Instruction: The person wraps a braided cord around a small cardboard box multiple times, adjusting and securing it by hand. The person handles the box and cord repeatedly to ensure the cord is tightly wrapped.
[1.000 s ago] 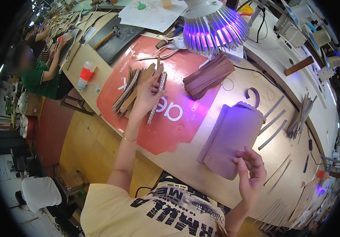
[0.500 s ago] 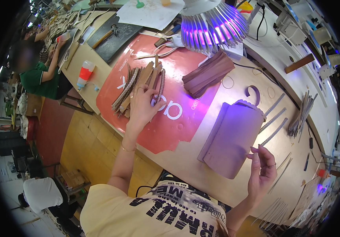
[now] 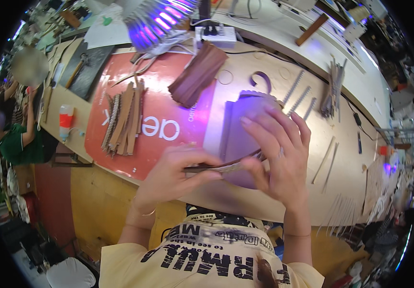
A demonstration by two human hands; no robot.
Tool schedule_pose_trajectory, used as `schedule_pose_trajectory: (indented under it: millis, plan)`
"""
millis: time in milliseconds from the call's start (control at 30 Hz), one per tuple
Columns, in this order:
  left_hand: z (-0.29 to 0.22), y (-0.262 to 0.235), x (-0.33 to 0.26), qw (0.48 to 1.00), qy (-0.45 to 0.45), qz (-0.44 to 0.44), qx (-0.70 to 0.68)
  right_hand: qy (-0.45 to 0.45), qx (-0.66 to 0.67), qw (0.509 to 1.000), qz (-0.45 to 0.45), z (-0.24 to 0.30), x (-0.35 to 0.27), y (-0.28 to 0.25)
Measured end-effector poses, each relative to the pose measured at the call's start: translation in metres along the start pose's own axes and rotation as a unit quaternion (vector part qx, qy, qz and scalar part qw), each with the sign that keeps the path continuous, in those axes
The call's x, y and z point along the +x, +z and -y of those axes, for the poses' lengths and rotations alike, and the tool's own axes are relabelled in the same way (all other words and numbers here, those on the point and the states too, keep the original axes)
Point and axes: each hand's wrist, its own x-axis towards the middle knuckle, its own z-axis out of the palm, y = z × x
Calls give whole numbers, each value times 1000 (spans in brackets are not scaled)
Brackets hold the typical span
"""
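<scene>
A narrow leather strip [image 3: 231,166], brown with a paler stretch, spans the gap between my hands. My left hand [image 3: 168,175] pinches its left end between thumb and fingers. At the other end my right hand [image 3: 281,158] has its fingers spread and slightly blurred, the thumb beside the strip; whether it touches is unclear. Beneath the right hand lies a folded mauve-looking leather panel [image 3: 236,120] with a scalloped top edge, partly hidden. A bundle of tan and braided strips [image 3: 125,122] rests on the red sheet [image 3: 168,149] to the left.
Dark brown strips [image 3: 197,74] lie stacked beneath a purple-lit lamp [image 3: 159,21]. Braided strips [image 3: 299,96], a curled strip [image 3: 261,79] and a thin bundle [image 3: 334,89] are at right. A hammer [image 3: 77,69] and a red-labelled bottle [image 3: 66,122] lie left; a co-worker in green [image 3: 17,146] sits beyond.
My left hand has left the bundle, drawing a strip toward me. My right hand has come leftward over the panel to the strip. The whole view has shifted.
</scene>
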Motion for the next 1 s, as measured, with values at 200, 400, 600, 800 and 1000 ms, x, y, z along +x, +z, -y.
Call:
schedule_pose_trajectory:
  millis: [200, 400, 600, 800, 1000]
  plan:
    - [28, 45, 73, 992, -112, 51, -27, 386, 152, 910, 9, -56, -44, 14]
    - [27, 62, 52, 904, 47, -215, 367, 375, 134, 913, -92, -58, -75, 45]
    - [24, 107, 17, 966, 31, -2, 257, 234, -4, 969, -73, -24, -75, 43]
    - [45, 116, 17, 990, 11, -2, 143, 213, 327, 921, -2, -20, -87, 66]
    - [52, 131, 16, 994, 14, -90, 67, 280, 441, 851, -51, -21, -104, 89]
